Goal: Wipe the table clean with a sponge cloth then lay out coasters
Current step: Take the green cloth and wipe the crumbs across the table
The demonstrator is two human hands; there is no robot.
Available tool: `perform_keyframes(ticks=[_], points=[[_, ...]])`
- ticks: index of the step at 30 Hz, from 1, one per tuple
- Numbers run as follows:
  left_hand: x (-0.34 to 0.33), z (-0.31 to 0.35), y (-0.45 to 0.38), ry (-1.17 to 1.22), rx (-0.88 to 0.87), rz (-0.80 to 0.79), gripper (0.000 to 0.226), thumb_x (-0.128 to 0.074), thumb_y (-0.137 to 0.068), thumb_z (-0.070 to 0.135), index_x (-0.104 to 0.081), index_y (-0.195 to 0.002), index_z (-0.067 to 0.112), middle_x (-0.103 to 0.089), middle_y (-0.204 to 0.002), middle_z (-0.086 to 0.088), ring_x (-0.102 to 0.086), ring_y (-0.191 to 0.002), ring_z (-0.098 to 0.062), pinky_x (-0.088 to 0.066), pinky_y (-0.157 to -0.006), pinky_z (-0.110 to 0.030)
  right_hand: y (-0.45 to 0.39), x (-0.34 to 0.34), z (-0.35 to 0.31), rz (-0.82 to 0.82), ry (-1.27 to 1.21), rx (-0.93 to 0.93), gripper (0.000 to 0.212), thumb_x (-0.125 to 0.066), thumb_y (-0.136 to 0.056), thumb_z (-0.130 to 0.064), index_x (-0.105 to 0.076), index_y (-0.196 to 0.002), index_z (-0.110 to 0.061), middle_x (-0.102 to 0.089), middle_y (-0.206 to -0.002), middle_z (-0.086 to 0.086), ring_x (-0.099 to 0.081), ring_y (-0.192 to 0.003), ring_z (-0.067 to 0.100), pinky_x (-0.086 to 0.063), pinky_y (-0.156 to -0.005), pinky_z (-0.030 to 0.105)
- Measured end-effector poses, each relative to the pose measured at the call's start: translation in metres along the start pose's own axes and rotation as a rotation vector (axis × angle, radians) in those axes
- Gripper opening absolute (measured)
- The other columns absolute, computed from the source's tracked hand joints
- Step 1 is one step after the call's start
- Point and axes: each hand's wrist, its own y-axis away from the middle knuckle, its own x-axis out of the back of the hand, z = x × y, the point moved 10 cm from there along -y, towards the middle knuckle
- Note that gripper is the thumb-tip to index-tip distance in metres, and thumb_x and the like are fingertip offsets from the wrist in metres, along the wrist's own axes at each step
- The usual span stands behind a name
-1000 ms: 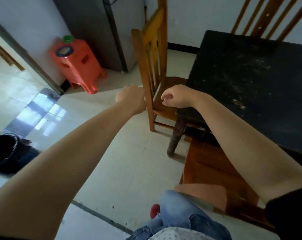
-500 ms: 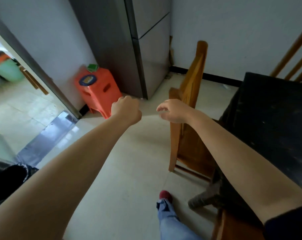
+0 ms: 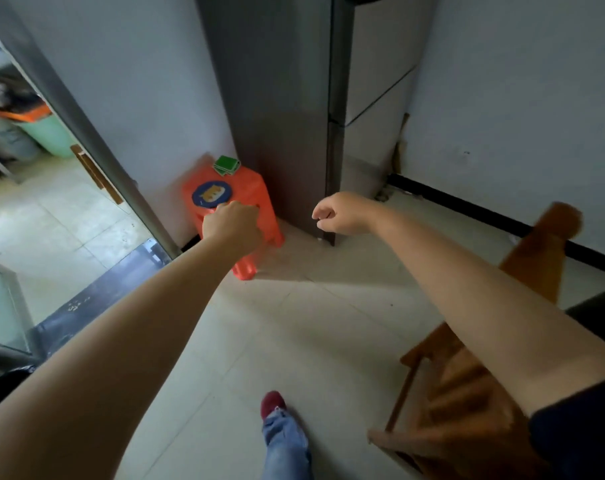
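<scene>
Orange stool (image 3: 252, 192) bears a green cloth (image 3: 227, 164) and blue coaster (image 3: 211, 194) with yellow pattern; grey fridge (image 3: 294, 98).

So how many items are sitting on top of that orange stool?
2: a round blue coaster near the front of the orange stool, and green squares, possibly stacked, at its back corner. The left hand may hide more.
</scene>
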Motion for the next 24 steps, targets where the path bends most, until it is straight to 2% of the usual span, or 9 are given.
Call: perform_keyframes(ticks=[6,11,15,18,24], points=[[0.003,-0.089,-0.122,0.055,0.066,-0.019,0.038,-0.047,-0.089,0.024,-0.053,-0.124,0.014,-0.052,-0.124,-0.011,-0.05,-0.113,-0.031,-0.045,-0.081,-0.037,-0.144,0.025,-0.018,0.004,-0.034,-0.013,0.031,-0.049,-0.091,-0.017,-0.055,-0.12,-0.011,-0.057,-0.126,0.008,-0.052,-0.115,0.02,-0.039,-0.093,0.026],[-0.016,-0.149,-0.213,0.126,0.11,-0.05,0.04,-0.048,-0.085,0.014,-0.052,-0.125,0.017,-0.056,-0.12,-0.006,-0.051,-0.113,-0.028,-0.045,-0.08,-0.035,-0.24,0.041,-0.015,-0.007,-0.075,-0.044,0.03,-0.049,-0.091,-0.016,-0.056,-0.119,-0.01,-0.057,-0.124,0.009,-0.053,-0.113,0.02,-0.038,-0.086,0.022],[-0.035,-0.183,-0.292,0.148,0.133,-0.102,0.04,-0.046,-0.088,0.017,-0.049,-0.127,0.021,-0.054,-0.124,-0.007,-0.048,-0.116,-0.028,-0.045,-0.083,-0.035,-0.324,0.052,0.003,-0.019,-0.115,-0.08,0.029,-0.048,-0.092,-0.016,-0.056,-0.119,-0.01,-0.056,-0.125,0.009,-0.052,-0.115,0.021,-0.039,-0.092,0.025],[-0.049,-0.208,-0.346,0.151,0.185,-0.132,0.039,-0.048,-0.089,0.02,-0.049,-0.128,0.018,-0.054,-0.123,-0.007,-0.05,-0.115,-0.026,-0.045,-0.075,-0.032,-0.392,0.059,0.015,-0.034,-0.134,-0.077,0.028,-0.048,-0.091,-0.014,-0.057,-0.118,-0.009,-0.057,-0.125,0.011,-0.052,-0.115,0.022,-0.041,-0.097,0.031],[-0.07,-0.253,-0.443,0.157,0.269,-0.192,0.034,-0.047,-0.09,0.022,-0.05,-0.123,0.013,-0.054,-0.12,-0.009,-0.049,-0.114,-0.027,-0.044,-0.077,-0.034,-0.524,0.063,0.027,-0.106,-0.227,-0.065,0.024,-0.05,-0.09,-0.007,-0.06,-0.11,0.001,-0.061,-0.116,0.018,-0.056,-0.109,0.027,-0.042,-0.093,0.032]])
